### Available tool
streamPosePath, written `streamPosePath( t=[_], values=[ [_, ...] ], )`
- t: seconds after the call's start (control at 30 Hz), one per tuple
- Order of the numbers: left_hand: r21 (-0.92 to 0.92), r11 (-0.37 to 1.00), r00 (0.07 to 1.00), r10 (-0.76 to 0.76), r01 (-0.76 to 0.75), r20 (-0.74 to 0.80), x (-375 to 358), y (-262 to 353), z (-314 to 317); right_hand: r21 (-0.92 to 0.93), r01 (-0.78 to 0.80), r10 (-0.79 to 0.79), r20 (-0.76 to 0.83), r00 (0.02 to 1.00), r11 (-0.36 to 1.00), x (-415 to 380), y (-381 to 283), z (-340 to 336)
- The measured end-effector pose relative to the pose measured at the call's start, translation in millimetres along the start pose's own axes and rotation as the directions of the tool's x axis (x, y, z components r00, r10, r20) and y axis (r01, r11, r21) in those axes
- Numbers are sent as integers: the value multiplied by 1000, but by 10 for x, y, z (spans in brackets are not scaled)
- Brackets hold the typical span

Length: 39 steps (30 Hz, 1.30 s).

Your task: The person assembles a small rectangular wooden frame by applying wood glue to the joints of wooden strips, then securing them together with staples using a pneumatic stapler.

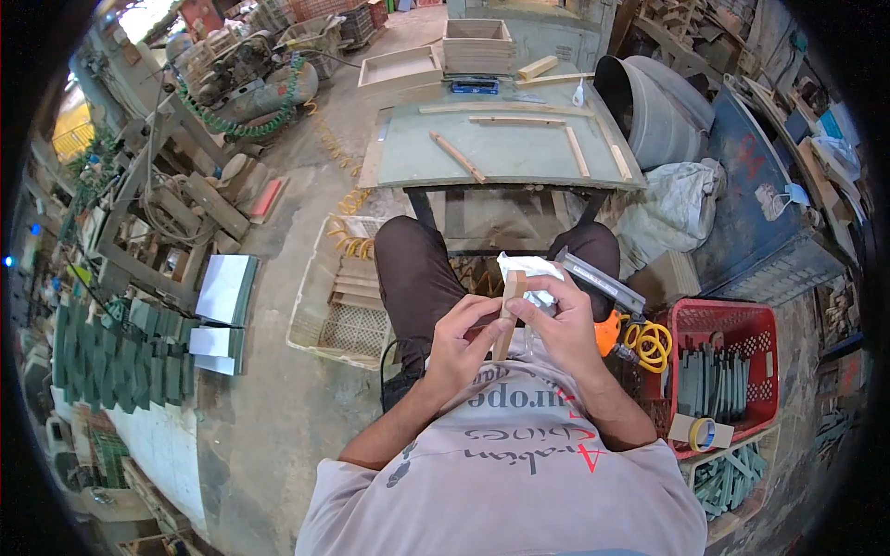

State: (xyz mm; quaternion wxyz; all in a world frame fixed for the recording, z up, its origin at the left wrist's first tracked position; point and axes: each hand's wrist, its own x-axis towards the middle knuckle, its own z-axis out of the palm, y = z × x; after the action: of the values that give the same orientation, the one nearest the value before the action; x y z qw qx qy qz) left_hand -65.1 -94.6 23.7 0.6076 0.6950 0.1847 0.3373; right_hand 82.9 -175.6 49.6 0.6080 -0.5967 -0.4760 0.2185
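A short light-wood strip stands roughly upright in front of my chest, between both hands. My left hand pinches it from the left with the thumb and fingertips. From the other side my right hand closes on the same strip, thumb near its middle and fingers near its top. Crumpled white plastic or cloth shows just behind the right fingers. On my right thigh lies what looks like a nail gun with a long grey magazine, an orange part and a coiled yellow hose.
Ahead, a glass-topped table carries several wooden strips and a blue tool. Shallow wooden boxes are stacked behind. A white crate stands left, a red crate with dark strips right. Tape lies on its edge.
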Motion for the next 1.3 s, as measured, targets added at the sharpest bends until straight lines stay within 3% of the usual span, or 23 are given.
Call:
streamPosePath(
  t=[0.17,0.53,0.9,0.97,1.0,1.1,1.17,1.2,1.27,1.3],
  values=[
    [42,997,998,62,-62,-1,-4,-16,-4,9,-10,10,2,1000,1000,-8,-19,6],
    [50,998,999,37,-39,30,-25,18,12,-9,11,-11,14,1000,1000,-42,-2,23],
    [111,991,995,68,-76,73,-52,-21,-14,34,40,-36,-120,992,999,-126,20,124],
    [-147,989,999,-6,-2,-53,-68,-36,54,36,39,-35,-123,992,999,-137,9,127],
    [-147,989,999,-6,-2,-52,-72,-40,47,36,40,-36,-125,992,999,-139,2,128],
    [-42,999,1000,8,-9,-20,-69,-34,38,61,44,-34,-147,989,997,-143,-22,141],
    [91,974,972,215,-207,-93,-29,1,87,56,49,-39,-174,984,997,-154,13,171],
    [91,974,972,214,-206,-94,-20,-23,90,52,54,-43,-201,979,997,-161,27,187],
    [348,890,927,355,-296,-118,-14,-89,88,10,88,-83,-207,975,996,-171,29,213],
    [350,889,927,355,-296,-120,-12,-70,96,-32,123,-127,-213,969,992,-171,31,221]
  ],
)
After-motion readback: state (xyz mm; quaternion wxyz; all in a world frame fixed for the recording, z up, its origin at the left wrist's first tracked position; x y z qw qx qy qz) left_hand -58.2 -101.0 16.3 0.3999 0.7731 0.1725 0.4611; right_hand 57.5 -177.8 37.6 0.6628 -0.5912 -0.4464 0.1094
